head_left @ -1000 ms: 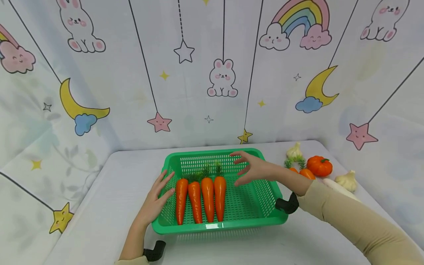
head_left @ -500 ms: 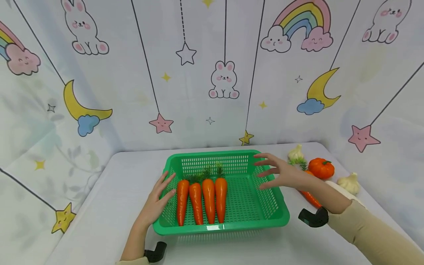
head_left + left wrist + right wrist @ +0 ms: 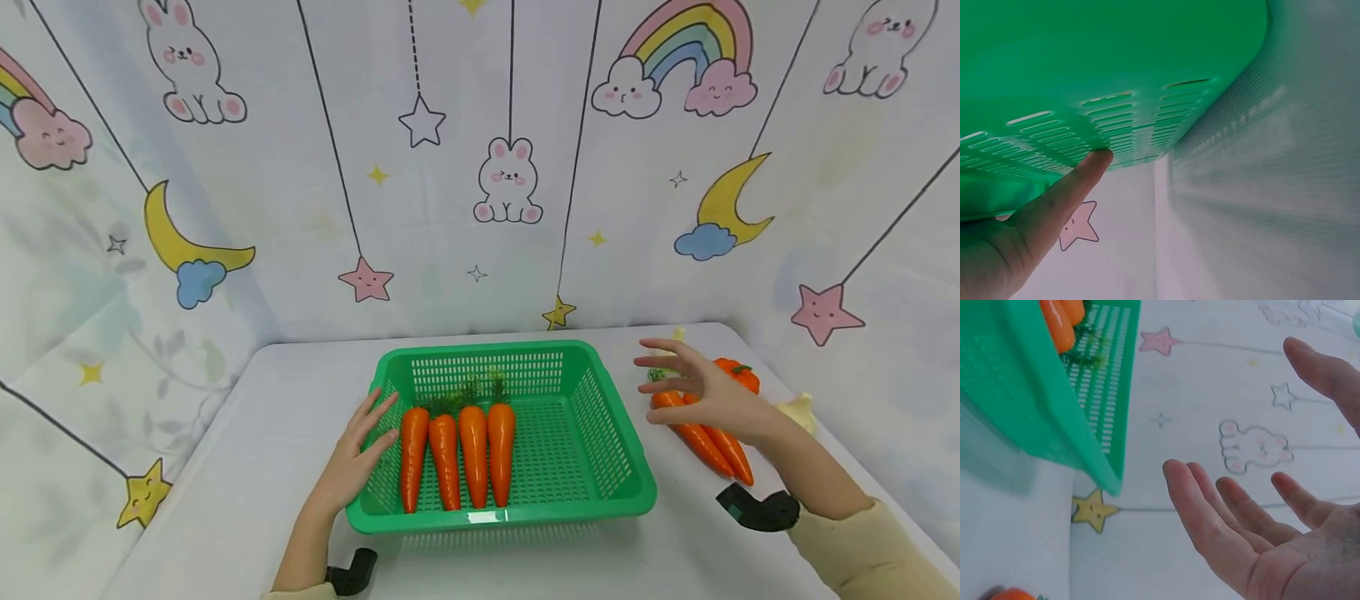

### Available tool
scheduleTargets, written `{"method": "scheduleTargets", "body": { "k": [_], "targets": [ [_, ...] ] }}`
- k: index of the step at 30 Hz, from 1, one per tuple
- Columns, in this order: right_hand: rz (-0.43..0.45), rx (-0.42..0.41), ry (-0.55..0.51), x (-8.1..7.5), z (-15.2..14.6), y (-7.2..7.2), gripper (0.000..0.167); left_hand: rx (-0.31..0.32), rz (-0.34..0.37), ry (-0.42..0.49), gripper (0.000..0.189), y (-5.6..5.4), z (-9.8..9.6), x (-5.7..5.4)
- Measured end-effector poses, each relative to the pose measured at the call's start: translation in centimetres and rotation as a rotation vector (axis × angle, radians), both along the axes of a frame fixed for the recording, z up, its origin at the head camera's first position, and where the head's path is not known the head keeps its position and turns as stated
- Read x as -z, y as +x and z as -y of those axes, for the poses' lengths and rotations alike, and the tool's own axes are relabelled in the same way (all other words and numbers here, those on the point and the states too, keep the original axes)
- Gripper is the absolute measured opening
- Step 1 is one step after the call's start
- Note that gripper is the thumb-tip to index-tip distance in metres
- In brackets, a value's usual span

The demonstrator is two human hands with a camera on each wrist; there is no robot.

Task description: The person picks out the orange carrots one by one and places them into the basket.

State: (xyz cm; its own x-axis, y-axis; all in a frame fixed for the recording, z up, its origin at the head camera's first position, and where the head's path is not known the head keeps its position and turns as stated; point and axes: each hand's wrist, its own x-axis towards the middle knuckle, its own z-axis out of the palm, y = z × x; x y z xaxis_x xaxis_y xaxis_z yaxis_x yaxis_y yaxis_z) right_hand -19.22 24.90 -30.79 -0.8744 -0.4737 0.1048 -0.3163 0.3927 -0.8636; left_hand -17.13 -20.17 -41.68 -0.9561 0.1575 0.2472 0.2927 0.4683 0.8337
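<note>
Right hand (image 3: 705, 392) above white table (image 3: 281, 433); cartoon-print backdrop (image 3: 442, 200).

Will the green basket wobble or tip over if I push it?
The green basket probably won't tip easily, since it's wide and low. It may feel light for its size, because its walls are full of slots.

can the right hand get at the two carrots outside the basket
Probably yes: the right hand looks empty and hovers by the loose carrots, with the green basket off to one side, not between them.
</note>
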Motion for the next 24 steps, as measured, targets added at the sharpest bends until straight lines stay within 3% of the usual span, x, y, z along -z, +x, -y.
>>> {"method": "scheduleTargets", "body": {
  "k": [8,18,21,24],
  "targets": [
    [0.015,0.074,-0.023,1.5,-3.2,0.3,0.075,-0.001,-0.008,0.008,0.049,0.1,0.0,0.1],
    [0.042,0.174,-0.060,3.3,-4.9,0.1,0.071,0.004,-0.018,0.029,0.049,0.1,0.0,0.1],
    [0.056,0.203,-0.067,4.1,-5.3,-0.2,0.070,0.008,0.001,0.030,0.049,0.6,-0.4,-0.9],
    [0.037,0.202,-0.101,5.0,-5.7,-0.7,0.069,0.008,0.001,0.033,0.049,0.5,-0.4,-1.0]
  ]
}}
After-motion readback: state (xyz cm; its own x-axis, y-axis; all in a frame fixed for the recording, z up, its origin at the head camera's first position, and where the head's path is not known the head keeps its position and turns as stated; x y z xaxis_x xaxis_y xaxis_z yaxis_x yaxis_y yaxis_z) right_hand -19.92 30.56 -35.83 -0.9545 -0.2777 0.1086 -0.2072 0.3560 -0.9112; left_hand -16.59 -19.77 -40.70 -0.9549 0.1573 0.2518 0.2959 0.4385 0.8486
